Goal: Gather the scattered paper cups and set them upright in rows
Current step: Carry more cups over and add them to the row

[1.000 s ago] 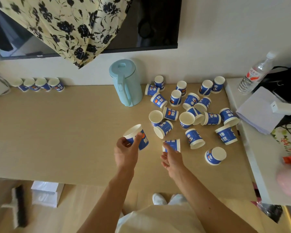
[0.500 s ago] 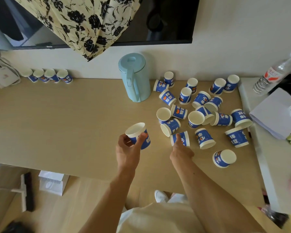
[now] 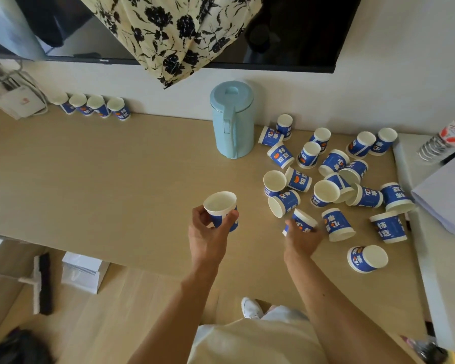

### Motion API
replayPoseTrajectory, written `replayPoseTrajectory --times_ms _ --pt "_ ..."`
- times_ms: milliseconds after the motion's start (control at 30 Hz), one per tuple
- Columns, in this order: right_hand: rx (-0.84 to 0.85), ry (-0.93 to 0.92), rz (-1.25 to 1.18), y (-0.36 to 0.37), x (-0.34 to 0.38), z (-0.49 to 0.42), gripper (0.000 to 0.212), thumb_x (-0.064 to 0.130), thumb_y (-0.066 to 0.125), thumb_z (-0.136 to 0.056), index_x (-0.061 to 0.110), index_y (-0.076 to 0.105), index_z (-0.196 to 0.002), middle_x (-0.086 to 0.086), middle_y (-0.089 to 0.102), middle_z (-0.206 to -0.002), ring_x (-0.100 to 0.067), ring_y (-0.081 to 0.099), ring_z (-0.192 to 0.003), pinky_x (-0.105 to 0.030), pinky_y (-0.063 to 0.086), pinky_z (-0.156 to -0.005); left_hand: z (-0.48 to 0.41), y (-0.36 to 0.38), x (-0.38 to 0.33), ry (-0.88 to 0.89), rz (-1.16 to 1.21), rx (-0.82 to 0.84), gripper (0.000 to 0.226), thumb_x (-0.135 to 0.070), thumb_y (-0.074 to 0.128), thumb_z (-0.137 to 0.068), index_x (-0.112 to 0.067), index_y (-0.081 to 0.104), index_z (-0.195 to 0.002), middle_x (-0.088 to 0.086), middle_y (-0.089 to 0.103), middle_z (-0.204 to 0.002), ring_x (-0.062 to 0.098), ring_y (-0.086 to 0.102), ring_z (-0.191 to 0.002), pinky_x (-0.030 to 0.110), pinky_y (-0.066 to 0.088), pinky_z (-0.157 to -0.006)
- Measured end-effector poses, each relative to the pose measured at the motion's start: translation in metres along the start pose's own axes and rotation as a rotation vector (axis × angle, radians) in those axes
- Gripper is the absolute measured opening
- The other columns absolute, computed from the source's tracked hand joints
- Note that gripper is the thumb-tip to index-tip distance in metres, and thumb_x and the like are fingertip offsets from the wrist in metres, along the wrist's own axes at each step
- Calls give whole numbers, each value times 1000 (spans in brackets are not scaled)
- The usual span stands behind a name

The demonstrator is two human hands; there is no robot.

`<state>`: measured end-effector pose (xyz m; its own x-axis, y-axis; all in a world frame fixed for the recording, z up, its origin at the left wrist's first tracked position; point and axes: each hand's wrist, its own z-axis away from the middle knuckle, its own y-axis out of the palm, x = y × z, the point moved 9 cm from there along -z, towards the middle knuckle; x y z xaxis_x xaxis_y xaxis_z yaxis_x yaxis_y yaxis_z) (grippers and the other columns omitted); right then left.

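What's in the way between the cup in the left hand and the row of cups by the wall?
Nothing visible. Bare tabletop lies between the cup held in the left hand and the row of four upright cups. The blue jug stands off to the right of that path.

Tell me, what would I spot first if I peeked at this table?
A jumble of blue paper cups, many on their sides, covers the right of the wooden table beside a pale blue jug. Up front, the left hand holds one cup upright while the right hand grips a fallen cup. Four cups stand in a neat row by the wall, far left.
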<state>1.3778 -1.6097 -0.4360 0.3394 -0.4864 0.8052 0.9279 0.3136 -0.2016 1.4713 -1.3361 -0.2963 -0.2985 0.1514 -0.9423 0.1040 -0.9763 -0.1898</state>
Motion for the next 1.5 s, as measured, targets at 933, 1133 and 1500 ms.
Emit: replayPoseTrajectory --times_ms 933,1133,1500 --pt "800 -529 126 296 -24 390 65 -5 84 -73 20 53 -124 9 64 -112 8 65 -87 -11 53 -71 -133 -408 3 77 178 -352 50 -26 88 -70 -42 59 -107 -17 68 -103 10 67 -104 40 59 -89" --pt "804 -513 156 338 -40 411 63 -2 86 -71 23 55 -121 8 65 -110 3 67 -87 -14 55 -71 -173 -447 5 61 156 -339 50 -27 90 -71 -43 59 -107 -15 68 -105 16 68 -104 46 59 -90" --pt "663 -400 97 438 -60 387 64 5 91 -68 35 57 -113 8 68 -110 -14 70 -96 -22 54 -76 -312 -439 -4 67 -18 -134 51 -34 87 -69 -39 61 -112 -11 71 -104 15 72 -97 38 61 -82"
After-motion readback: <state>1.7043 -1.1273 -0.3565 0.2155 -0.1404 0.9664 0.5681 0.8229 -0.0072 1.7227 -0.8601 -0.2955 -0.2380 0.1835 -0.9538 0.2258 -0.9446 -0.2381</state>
